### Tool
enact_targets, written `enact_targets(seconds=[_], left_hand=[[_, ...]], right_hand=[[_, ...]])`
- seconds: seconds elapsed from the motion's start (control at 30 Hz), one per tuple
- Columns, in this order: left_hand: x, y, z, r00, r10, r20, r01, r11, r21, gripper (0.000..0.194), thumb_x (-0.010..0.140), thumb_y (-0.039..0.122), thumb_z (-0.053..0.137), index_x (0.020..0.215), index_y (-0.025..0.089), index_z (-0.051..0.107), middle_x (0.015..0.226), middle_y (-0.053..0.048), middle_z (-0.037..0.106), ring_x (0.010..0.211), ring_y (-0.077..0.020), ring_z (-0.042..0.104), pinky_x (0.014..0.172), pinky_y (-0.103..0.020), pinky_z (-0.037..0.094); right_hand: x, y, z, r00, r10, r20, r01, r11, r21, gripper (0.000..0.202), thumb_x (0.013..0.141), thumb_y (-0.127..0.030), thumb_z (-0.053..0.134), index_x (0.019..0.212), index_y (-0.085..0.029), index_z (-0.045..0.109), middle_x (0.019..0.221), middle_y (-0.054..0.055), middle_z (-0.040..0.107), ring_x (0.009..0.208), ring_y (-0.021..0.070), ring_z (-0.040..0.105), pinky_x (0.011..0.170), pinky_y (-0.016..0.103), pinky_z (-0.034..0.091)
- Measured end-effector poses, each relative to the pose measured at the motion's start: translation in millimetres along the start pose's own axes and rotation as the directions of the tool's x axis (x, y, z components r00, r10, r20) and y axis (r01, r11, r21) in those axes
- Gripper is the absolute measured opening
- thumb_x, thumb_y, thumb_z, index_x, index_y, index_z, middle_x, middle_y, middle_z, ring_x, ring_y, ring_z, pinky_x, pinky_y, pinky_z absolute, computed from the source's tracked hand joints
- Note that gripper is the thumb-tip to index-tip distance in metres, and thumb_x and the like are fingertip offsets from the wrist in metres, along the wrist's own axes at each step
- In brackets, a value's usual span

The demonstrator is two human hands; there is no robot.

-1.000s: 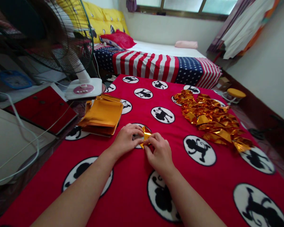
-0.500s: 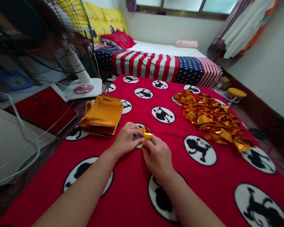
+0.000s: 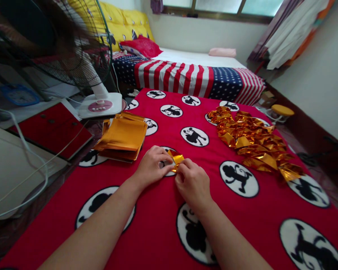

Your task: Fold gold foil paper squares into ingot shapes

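Between my hands, on the red cloth [image 3: 157, 210] with black figures in white circles, is a small folded piece of gold foil paper [image 3: 178, 159]. My left hand [image 3: 154, 165] pinches its left side between thumb and fingers. On the right edge of the same piece, the fingers of my right hand [image 3: 193, 180] are closed. Part of the foil paper is hidden under the fingertips. A stack of flat gold foil sheets [image 3: 125, 131] lies beyond my left hand. Over to the right, rows of folded gold foil pieces [image 3: 252, 138] lie heaped together.
An electric fan [image 3: 100, 103] stands at the left, its base close to the sheet stack. Behind the cloth is a bed with a flag-patterned cover [image 3: 174, 77]. A yellow stool [image 3: 282, 110] stands past the right edge. A white cable [image 3: 42, 161] hangs at the left.
My right hand has shifted slightly right, and more of the gold foil paper shows between my hands. My left hand has barely moved.
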State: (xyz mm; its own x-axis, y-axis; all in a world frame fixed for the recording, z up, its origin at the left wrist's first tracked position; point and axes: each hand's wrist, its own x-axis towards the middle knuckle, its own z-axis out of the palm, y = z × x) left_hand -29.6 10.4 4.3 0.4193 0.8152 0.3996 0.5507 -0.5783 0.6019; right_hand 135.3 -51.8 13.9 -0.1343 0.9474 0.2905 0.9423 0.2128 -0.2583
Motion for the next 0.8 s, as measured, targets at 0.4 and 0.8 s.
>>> enact_targets(seconds=[0.4, 0.8], left_hand=[[-1.3, 2.6, -1.5, 1.0, 0.022, 0.001, -0.022, 0.997, 0.08, 0.007, 0.078, 0.032, 0.073, 0.079, 0.025, 0.074, 0.087, -0.003, 0.073, 0.097, -0.0229, 0.056, 0.086, -0.039, 0.042], [-0.9, 5.1, -3.1, 1.0, -0.005, 0.011, 0.004, 0.997, 0.078, 0.003, 0.078, 0.026, 0.073, 0.08, 0.025, 0.074, 0.085, -0.002, 0.074, 0.089, -0.021, 0.058, 0.083, -0.037, 0.041]], right_hand=[[5.4, 13.7, -2.1, 0.996, 0.079, -0.041, -0.08, 0.997, -0.015, 0.011, 0.082, -0.016, 0.056, 0.075, -0.02, 0.062, 0.09, 0.0, 0.068, 0.064, 0.0126, 0.054, 0.059, 0.028, 0.028], [7.3, 16.9, -2.0, 0.991, 0.129, -0.039, -0.129, 0.992, 0.006, 0.009, 0.084, -0.016, 0.056, 0.08, -0.021, 0.063, 0.095, -0.001, 0.068, 0.064, 0.0109, 0.057, 0.054, 0.027, 0.025]])
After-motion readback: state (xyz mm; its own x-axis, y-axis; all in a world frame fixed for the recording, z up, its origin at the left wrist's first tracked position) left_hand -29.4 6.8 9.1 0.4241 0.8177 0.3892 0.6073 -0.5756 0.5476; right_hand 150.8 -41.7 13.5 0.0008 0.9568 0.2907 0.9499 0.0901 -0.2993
